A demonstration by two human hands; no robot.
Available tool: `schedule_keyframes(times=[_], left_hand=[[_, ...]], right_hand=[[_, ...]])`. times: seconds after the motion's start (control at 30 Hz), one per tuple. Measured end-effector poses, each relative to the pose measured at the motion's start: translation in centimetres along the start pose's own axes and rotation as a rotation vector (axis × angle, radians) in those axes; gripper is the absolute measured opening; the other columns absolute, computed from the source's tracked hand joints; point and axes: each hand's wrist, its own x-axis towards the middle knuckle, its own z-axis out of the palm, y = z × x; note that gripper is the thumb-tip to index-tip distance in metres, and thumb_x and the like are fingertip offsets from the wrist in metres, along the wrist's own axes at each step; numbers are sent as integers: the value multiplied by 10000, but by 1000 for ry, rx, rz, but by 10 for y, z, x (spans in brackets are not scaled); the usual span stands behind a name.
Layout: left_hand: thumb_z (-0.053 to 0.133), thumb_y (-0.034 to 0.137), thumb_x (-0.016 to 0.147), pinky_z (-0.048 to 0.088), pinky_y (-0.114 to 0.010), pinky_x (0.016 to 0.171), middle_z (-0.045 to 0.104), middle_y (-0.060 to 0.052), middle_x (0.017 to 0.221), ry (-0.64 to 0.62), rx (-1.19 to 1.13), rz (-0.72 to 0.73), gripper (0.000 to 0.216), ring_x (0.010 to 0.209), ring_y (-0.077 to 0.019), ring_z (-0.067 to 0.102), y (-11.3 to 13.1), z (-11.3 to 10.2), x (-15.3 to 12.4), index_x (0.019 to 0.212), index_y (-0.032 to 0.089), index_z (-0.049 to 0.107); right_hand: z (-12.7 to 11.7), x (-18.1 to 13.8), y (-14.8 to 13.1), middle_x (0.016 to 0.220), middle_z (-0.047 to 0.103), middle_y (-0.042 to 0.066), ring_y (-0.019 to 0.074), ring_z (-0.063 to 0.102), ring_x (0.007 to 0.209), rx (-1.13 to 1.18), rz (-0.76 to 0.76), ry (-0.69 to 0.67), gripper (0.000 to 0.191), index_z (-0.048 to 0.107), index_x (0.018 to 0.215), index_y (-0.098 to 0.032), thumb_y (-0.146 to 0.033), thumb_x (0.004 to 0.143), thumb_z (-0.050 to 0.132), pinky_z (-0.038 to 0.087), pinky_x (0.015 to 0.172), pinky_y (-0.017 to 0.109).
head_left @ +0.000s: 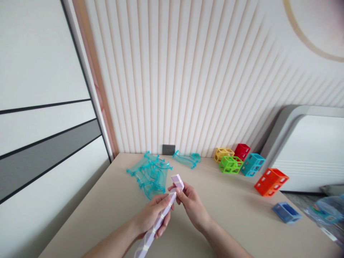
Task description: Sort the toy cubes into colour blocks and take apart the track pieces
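Observation:
A long, thin lavender stick (154,225) with pale cross bands, in the look of a folding snake toy, runs from the bottom edge up to the middle of the view. My left hand (153,216) is closed around its middle. Near the far end, my right hand (192,204) pinches the stick between thumb and fingers. The tip beyond the right thumb sits at an angle to the rest. Just past my hands lies a heap of clear teal plastic track pieces (153,172).
More teal pieces (186,159) lie by the wall below a dark socket (168,149). To the right stand yellow (223,154), green (230,165), red (242,152), blue (252,165) and orange (271,182) frame blocks, plus a dark blue one (287,212) near the table's (228,229) right edge.

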Motion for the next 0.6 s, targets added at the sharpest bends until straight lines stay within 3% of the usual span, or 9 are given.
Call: schedule_keyframes(times=[0.4,0.6], left_hand=[[577,677,868,378,-146,253,585,50,499,-77,-64,-5,512,270,-72,465,0,-3,-4,897,166,587],[557,659,884,368,-151,246,530,83,451,-53,46,-18,490,250,-76,426,3,-7,-1,961,176,598]], right_hand=[[-3,-2,9,747,621,8,125,533,636,188,52,-113,406,702,1030,-160,-532,869,712,399,637,257],[-3,0,3,737,610,-2,110,533,625,163,24,-166,381,659,931,-158,-530,872,717,396,634,248]])
